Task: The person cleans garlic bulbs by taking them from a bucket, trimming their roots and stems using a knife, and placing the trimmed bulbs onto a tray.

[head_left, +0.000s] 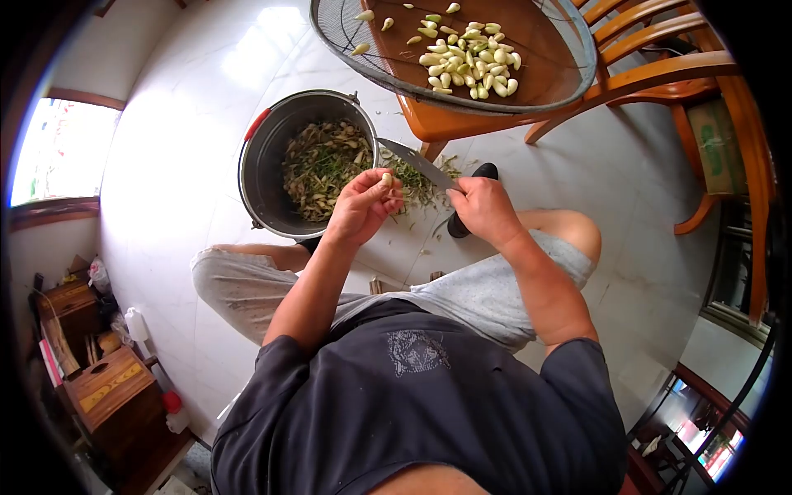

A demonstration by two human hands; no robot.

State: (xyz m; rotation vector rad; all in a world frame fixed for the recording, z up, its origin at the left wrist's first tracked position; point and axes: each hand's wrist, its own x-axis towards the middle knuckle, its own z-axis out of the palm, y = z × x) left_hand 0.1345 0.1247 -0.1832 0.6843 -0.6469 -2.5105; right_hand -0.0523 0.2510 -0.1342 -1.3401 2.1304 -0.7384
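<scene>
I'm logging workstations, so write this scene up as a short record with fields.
Left hand: pinches a small pale bulb at its fingertips
Right hand: grips a knife, blade pointing toward the bucket
Bucket: on the floor, holding brownish bulbs and green scraps
Floor: pale, trimmings scattered beside the bucket
Mesh tray: over a wooden chair, holding pale bulbs

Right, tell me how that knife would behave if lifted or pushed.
The knife will likely stay stiff: its blade juts straight from the right hand. It's probably blade-heavy, given that long metal. Laid down, it would likely slide, not roll: the blade looks flat.
</scene>
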